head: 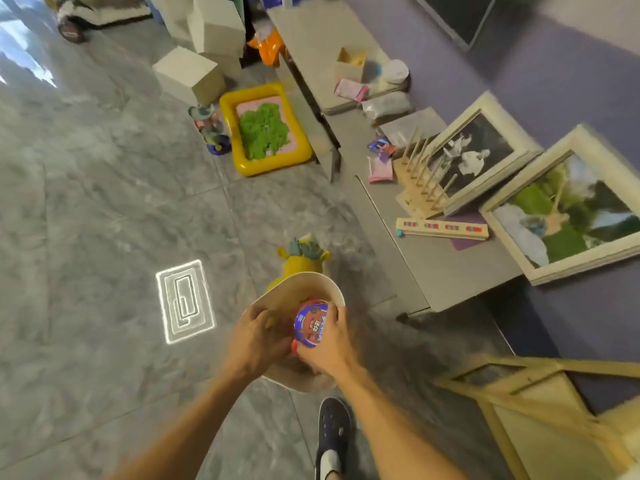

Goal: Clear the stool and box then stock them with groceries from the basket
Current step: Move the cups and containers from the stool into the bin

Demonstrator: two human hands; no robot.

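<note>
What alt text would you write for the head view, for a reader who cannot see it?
A person's right hand grips a round blue-lidded tub at the mouth of a cream basket, with the left hand beside it at the basket's rim. Nearby, a low grey bench holding framed pictures runs along a purple wall.

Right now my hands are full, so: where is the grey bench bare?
The grey bench is bare at its near end, between the bead strip and its front corner. Crowded around the peg rack and framed pictures.
</note>
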